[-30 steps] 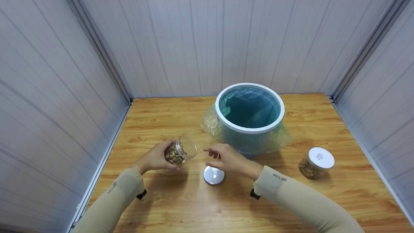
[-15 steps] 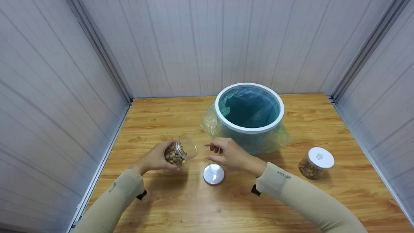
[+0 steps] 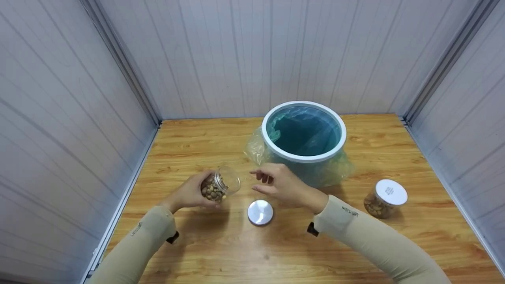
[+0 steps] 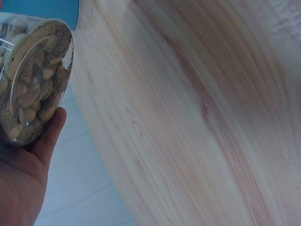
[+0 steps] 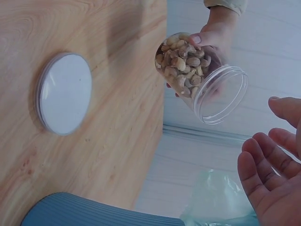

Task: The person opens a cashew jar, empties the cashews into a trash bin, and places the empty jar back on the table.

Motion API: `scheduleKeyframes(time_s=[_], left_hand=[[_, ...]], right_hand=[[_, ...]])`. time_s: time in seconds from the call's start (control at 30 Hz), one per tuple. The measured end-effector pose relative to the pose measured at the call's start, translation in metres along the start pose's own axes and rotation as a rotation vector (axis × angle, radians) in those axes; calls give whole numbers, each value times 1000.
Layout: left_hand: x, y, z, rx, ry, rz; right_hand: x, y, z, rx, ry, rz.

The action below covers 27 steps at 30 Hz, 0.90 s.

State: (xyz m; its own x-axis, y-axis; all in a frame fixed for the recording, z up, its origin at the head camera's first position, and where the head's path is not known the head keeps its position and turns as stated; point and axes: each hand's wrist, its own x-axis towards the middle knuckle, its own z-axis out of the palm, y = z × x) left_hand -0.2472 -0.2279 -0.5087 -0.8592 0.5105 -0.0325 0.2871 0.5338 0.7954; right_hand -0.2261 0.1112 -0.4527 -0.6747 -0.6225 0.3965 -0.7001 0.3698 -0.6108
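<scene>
My left hand grips a clear plastic jar part-filled with brown nuts. The jar is uncapped and tilted, its mouth facing right toward my other hand. In the left wrist view, the thumb or a finger lies along the jar's base. My right hand hovers just right of the mouth, fingers loosely bent, and the right wrist view shows its palm and fingers holding nothing. Below it on the table lies a round white lid.
A white-rimmed bin with a green plastic liner stands behind my right hand. At the right, a second jar of nuts has its white lid on. Panel walls enclose the wooden table.
My right hand has risen slightly toward the bin and away from the loose lid, leaving more of the lid in sight. The left hand and its jar have stayed put.
</scene>
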Motion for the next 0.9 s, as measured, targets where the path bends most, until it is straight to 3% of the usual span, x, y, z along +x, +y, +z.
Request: scheduleKeyframes(time_s=[0.57,0.9], left_hand=[[0,-1,-1,14,4,23],[-2,-1,-2,15,6,21]], right_hand=[[6,-13,-26,-2,30,52],[9,-15,-37,8,83,-6]])
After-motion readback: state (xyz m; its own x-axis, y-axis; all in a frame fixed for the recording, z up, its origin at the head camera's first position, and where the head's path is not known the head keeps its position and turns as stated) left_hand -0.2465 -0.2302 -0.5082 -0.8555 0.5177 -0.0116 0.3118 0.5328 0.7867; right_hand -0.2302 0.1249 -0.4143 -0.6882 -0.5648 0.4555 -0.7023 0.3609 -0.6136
